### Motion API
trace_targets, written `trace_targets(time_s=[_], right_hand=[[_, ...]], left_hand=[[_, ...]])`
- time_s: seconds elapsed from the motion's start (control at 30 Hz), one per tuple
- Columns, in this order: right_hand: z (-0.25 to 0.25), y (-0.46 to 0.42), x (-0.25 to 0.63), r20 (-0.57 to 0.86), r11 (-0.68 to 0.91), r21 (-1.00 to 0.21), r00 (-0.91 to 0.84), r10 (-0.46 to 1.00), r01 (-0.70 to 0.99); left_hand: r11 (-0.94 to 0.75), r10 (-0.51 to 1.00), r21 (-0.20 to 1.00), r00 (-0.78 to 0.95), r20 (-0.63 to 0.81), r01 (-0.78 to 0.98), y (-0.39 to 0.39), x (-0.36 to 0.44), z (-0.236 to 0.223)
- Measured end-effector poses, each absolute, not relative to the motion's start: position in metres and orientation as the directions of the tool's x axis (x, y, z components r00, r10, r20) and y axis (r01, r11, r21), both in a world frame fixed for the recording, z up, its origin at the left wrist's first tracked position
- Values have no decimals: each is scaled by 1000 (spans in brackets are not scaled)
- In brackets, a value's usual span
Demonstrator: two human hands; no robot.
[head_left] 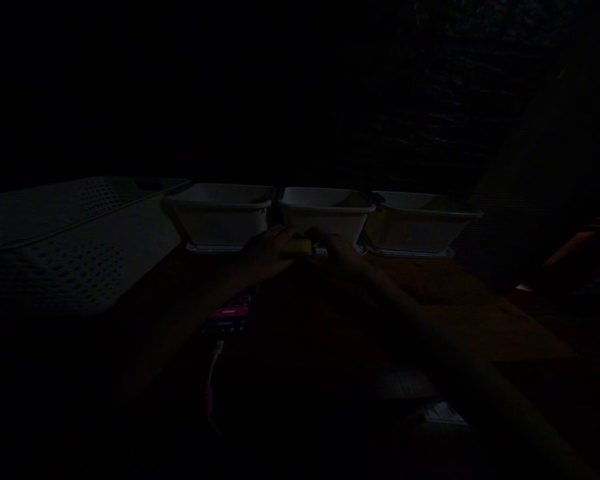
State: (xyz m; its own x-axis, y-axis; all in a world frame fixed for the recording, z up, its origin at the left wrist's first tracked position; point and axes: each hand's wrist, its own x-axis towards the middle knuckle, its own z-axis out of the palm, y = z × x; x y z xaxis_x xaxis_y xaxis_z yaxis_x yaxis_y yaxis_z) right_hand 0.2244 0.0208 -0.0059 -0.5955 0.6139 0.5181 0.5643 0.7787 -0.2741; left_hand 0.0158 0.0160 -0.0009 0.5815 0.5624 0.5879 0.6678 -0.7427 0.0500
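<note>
The scene is very dark. A small yellow-green block-like thing (299,248) sits between my two hands, in front of the middle one of three pale tubs (325,215); its exact kind is too dim to tell. My left hand (269,253) is closed around its left side. From the right, my right hand (339,253) reaches in with curled fingers at the block's right end. Both hands are just above the wooden table (430,287), and the fingers' undersides are hidden in shadow.
Two more pale tubs, a left one (223,217) and a right one (420,223), flank the middle tub. A white perforated basket (70,247) stands at the left. A lit phone (229,315) with a cable (213,367) lies near my left forearm. Part of another person (570,250) shows at right.
</note>
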Motion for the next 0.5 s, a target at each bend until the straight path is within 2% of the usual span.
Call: trace_targets(time_s=[0.5], right_hand=[[-13, 28, 223, 467, 729, -254, -580, 668, 635]], left_hand=[[-713, 580, -22, 607, 543, 701, 11, 17, 0]])
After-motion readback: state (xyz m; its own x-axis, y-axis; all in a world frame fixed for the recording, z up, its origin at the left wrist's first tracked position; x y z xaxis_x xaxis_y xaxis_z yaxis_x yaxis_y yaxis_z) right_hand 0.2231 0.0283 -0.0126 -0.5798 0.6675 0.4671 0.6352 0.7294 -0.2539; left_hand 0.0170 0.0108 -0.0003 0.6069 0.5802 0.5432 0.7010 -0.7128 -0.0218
